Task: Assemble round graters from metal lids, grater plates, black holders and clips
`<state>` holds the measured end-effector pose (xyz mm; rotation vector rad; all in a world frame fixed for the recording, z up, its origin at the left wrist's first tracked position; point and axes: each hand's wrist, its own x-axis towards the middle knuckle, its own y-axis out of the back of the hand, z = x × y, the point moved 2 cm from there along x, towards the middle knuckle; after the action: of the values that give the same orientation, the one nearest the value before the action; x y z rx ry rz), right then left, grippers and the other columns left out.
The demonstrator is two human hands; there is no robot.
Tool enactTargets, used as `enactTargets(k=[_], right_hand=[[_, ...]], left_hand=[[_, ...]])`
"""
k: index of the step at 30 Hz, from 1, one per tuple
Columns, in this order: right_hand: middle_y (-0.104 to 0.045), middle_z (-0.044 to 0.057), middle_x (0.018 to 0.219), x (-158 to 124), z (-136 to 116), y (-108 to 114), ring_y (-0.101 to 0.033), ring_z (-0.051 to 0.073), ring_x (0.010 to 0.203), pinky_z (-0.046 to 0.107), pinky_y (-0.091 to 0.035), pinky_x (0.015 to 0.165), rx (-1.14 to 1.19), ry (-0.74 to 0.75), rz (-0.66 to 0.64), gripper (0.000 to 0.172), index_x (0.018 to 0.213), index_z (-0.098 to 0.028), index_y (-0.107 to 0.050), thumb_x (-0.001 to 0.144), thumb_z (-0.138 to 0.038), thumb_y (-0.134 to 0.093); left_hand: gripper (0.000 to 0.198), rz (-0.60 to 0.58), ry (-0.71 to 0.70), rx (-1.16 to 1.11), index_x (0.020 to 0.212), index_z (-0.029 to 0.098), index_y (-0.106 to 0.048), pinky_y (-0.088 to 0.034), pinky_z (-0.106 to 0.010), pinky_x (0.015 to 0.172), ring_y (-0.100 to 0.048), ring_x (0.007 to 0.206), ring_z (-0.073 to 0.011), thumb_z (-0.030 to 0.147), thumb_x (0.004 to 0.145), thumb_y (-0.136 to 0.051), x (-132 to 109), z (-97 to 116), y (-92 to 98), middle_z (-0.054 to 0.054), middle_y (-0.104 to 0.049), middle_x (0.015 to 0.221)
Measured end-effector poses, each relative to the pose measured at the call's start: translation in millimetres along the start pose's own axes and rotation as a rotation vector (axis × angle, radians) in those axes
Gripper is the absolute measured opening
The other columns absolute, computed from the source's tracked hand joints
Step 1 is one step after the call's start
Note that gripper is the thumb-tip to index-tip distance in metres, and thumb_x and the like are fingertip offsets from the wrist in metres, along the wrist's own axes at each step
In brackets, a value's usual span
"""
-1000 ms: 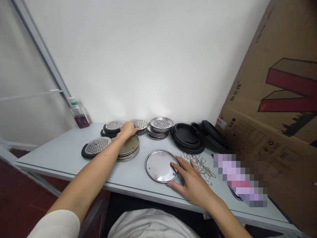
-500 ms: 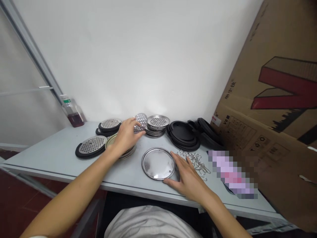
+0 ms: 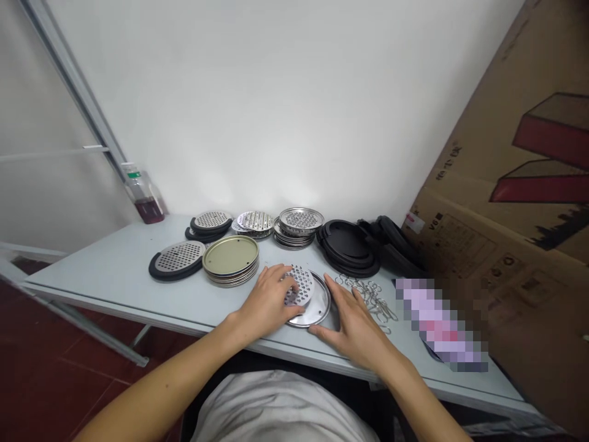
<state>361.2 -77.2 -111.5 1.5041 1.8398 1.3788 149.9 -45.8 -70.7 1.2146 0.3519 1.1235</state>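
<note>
Head view: the left hand [image 3: 269, 299] is curled over a perforated steel disc [image 3: 302, 285], its fingers laid on the punched face, though whether the disc is clasped or only pressed down cannot be told. That disc is seen lying tilted on a plain steel lid [image 3: 319, 310], overlapping its left side, and both are placed near the front edge of a pale grey table [image 3: 92, 276]. The right hand [image 3: 356, 331] is held open with the fingers spread, and is set just beside the lid's right rim, with the thumb reaching toward its lower edge. A tangle of wire rings and hooks [image 3: 368, 299] is lying just past the right hand. Along the back of the table, a stack of gold-lacquered tin lids [image 3: 230, 258], a black-rimmed oval grater plate [image 3: 177, 261], a black-rimmed stack of grater plates [image 3: 209, 224], loose perforated discs [image 3: 255, 222], a stack of steel strainer plates [image 3: 299, 220] and a stack of black rubber rings [image 3: 347, 248] are arranged side by side. A plastic bottle of dark red liquid [image 3: 145, 199] is standing at the back corner, and a cardboard box [image 3: 483, 215] is leaning in at the right
</note>
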Motion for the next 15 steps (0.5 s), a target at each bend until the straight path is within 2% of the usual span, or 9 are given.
enactTargets(k=[4,7,12,15], right_hand=[[-0.037,0.013,0.157,0,-1,0,-0.031,0.030,0.147,0.060,-0.012,0.121,-0.004,0.003,0.006,0.097,0.157,-0.027,-0.007,0.085,-0.059,-0.061],[-0.037,0.013,0.158,0,-2,1,-0.031,0.030,0.147,0.059,-0.013,0.121,0.000,0.008,0.005,0.095,0.157,-0.027,-0.008,0.085,-0.058,-0.061],[-0.039,0.012,0.157,0,-1,1,-0.031,0.031,0.147,0.060,-0.013,0.120,-0.005,0.004,0.006,0.093,0.157,-0.027,-0.011,0.085,-0.058,-0.061],[-0.039,0.012,0.156,0,-1,1,-0.032,0.032,0.146,0.061,-0.013,0.120,-0.001,0.001,0.001,0.093,0.157,-0.028,-0.012,0.084,-0.057,-0.061]], left_hand=[[0.034,-0.050,-0.015,-0.014,0.099,0.021,-0.069,-0.035,-0.058,0.113,-0.046,0.134,-0.0365,0.036,0.072,-0.084,-4,-1,-5.1,-0.014,-0.057,0.137],[0.033,-0.020,-0.067,-0.044,0.101,0.022,-0.068,-0.037,-0.054,0.113,-0.047,0.134,-0.0338,0.037,0.075,-0.082,-8,-5,-7.0,-0.013,-0.058,0.137],[0.037,-0.009,-0.113,-0.109,0.113,0.023,-0.064,-0.033,-0.052,0.117,-0.047,0.136,-0.0296,0.039,0.082,-0.075,-14,-13,-3.7,-0.011,-0.057,0.140],[0.034,0.020,-0.127,-0.121,0.115,0.024,-0.064,-0.033,-0.049,0.118,-0.041,0.141,-0.0282,0.039,0.086,-0.071,-21,-18,2.3,-0.010,-0.052,0.146]])
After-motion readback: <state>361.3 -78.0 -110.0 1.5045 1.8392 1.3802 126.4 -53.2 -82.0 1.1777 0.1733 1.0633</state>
